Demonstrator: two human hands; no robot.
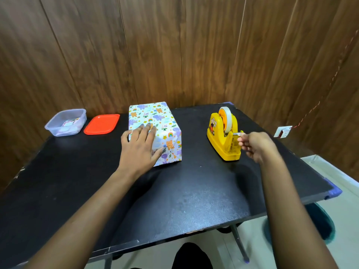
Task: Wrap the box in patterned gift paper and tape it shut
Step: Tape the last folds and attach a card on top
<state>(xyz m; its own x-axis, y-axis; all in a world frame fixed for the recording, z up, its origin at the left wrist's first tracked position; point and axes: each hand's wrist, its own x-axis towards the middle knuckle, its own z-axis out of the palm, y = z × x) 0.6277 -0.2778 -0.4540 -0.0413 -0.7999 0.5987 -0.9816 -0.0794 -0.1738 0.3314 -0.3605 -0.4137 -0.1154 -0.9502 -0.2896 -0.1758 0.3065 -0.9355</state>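
Though lidless, tub [70, 110] of scraps [69, 123] near box [155, 116].

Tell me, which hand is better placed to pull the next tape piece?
Right hand: its fingers pinch the tape end at the yellow dispenser. The left hand lies flat on the wrapped box.

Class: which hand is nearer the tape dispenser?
Right. The right hand pinches tape at the dispenser; the left hand rests on the box, left of it.

No text, label or number can be read.
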